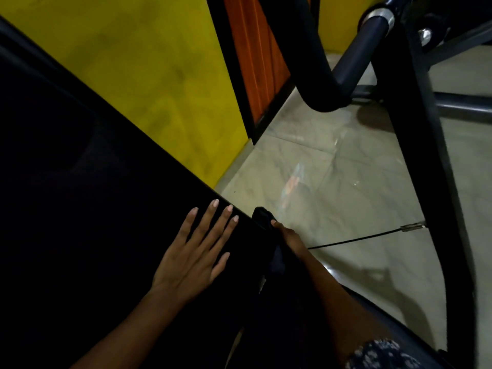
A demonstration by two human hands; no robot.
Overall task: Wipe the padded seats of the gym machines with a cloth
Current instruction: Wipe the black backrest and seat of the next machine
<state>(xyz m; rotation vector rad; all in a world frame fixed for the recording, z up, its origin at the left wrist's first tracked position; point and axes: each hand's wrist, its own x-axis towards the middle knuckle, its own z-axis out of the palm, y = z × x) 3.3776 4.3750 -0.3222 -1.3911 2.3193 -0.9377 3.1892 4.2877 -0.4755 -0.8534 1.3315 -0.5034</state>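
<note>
A large black padded seat (87,198) fills the left half of the view, its edge running diagonally down to the right. My left hand (197,251) lies flat on the pad near that edge, fingers straight and spread. My right hand (288,238) is at the pad's side edge and grips a dark cloth (263,217) against it; most of its fingers are hidden behind the pad and the cloth.
A black machine frame post (431,161) slants down the right side. A padded roller bar (354,59) curves overhead at the top right. A thin cable (359,238) crosses the pale tiled floor (332,182). Yellow wall (159,62) and an orange wooden door (255,54) stand behind.
</note>
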